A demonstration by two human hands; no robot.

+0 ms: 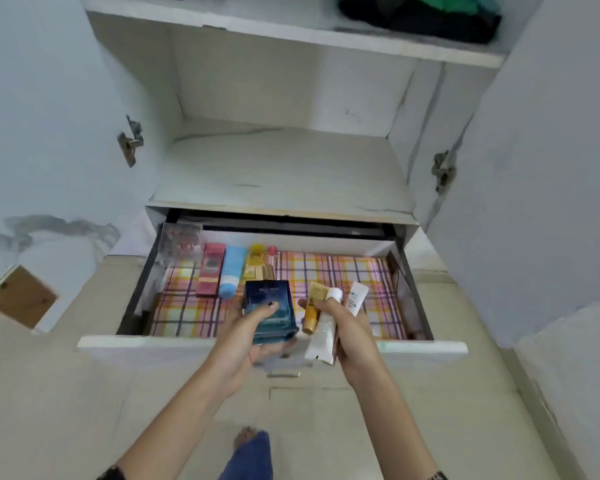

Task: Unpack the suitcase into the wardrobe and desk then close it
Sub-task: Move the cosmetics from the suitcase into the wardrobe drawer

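Two hands hover over the front edge of the open drawer [118,342]; our left hand [246,341] grips a glossy, rectangular blue box [271,311], its long axis running toward the drawer's back; our right hand [347,327] clutches a soft white tube [323,327], cap pointing toward the drawer's back, beside a small gold bottle [310,318]; a checked liner [333,271] covers the drawer's floor.

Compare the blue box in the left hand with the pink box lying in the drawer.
The blue box is gripped by the left hand above the front of the drawer; the pink box lies untouched on the checked liner at the back left. The blue box looks broad and squarish, the pink box narrow and long. Both are printed cartons.
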